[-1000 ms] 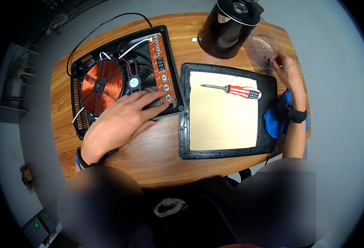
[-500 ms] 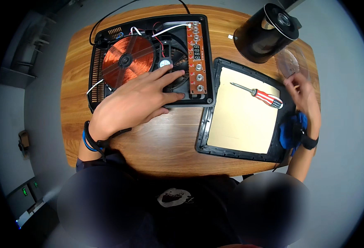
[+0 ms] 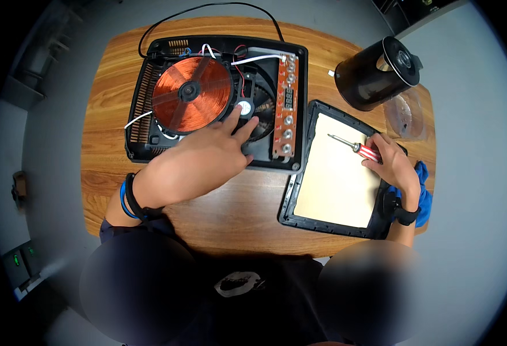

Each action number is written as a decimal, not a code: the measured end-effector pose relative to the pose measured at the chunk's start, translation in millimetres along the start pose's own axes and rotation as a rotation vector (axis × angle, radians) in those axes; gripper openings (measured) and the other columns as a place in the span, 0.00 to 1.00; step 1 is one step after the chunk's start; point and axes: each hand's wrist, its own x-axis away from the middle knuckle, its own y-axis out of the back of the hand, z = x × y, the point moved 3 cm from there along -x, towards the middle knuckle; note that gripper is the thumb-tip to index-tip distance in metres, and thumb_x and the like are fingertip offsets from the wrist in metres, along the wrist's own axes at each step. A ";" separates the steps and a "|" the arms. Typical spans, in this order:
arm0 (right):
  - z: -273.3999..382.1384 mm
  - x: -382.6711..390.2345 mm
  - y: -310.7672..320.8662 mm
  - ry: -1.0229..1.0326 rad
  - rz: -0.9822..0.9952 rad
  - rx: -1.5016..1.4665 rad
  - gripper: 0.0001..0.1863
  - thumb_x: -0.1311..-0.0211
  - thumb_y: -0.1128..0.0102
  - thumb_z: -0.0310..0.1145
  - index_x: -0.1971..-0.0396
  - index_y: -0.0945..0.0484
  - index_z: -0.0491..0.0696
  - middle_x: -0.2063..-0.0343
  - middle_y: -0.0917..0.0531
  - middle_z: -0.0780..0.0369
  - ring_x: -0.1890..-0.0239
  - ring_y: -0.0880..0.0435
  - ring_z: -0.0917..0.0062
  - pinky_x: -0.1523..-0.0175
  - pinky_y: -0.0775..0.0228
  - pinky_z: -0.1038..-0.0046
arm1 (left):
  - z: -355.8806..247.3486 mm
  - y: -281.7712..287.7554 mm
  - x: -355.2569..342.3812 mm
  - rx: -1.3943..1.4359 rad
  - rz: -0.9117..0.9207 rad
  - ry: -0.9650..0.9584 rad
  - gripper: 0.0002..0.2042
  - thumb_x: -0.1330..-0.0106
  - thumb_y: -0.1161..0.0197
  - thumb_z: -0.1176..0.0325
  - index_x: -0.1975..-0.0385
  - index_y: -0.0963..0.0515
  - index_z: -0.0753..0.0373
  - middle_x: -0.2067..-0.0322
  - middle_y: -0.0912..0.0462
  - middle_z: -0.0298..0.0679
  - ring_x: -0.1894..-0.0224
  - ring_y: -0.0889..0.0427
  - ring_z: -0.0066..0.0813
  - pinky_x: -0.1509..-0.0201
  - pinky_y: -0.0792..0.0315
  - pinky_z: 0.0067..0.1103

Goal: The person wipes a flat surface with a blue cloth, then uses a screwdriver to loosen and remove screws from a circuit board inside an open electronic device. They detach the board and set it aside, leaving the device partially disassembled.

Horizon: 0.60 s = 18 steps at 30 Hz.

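On the left of the wooden table [image 3: 236,216], an opened black housing [image 3: 304,109] lies with its inner parts bared: one copper coil [image 3: 193,98], one fan [image 3: 265,109] and one orange circuit board [image 3: 280,124], all seated inside. Opening it looks done, judging by the single black panel [image 3: 291,199] lying beside it, a pale sheet [image 3: 337,187] facing up; the parts within do not appear to have been taken out, and the housing is not closed up. The left hand [image 3: 193,164] rests over the housing, its fingers spread at the coil's edge and near the fan's hub, gripping nothing visible; how hard they press I cannot tell. The right hand [image 3: 393,167] has its fingers bent round the red-and-white handle of the one screwdriver [image 3: 367,152], which is over the pale sheet, tip pointing toward the housing. Also counted: one black kettle [image 3: 366,83], one clear dish [image 3: 410,112] just beside it with dark bits too small to number, one blue cloth [image 3: 425,202] and one black cord [image 3: 230,4].
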 end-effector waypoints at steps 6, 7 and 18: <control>-2.9 3.1 -3.5 0.022 -0.019 0.014 0.21 0.33 0.16 0.33 0.47 0.18 0.45 0.55 0.15 0.53 0.52 0.13 0.52 0.45 0.20 0.55 | -9.5 12.9 28.6 -0.090 0.229 -0.046 0.06 0.27 0.27 0.71 0.58 0.05 0.61 0.16 0.27 0.52 0.16 0.28 0.64 0.29 0.14 0.42; -1.2 3.3 -1.5 0.028 -0.021 0.027 0.20 0.32 0.17 0.33 0.47 0.18 0.45 0.55 0.15 0.52 0.52 0.13 0.51 0.46 0.20 0.54 | -10.0 13.5 32.1 -0.085 0.241 -0.041 0.06 0.26 0.27 0.70 0.58 0.04 0.60 0.16 0.27 0.51 0.16 0.28 0.63 0.28 0.14 0.42; 81.0 -0.3 72.5 0.159 -0.337 0.169 0.17 0.26 0.20 0.44 0.48 0.08 0.48 0.59 0.08 0.56 0.60 0.08 0.54 0.54 0.16 0.57 | 16.2 25.8 33.8 0.152 -0.125 0.187 0.29 0.30 0.19 0.67 0.27 0.16 0.54 0.12 0.35 0.50 0.12 0.36 0.66 0.16 0.25 0.53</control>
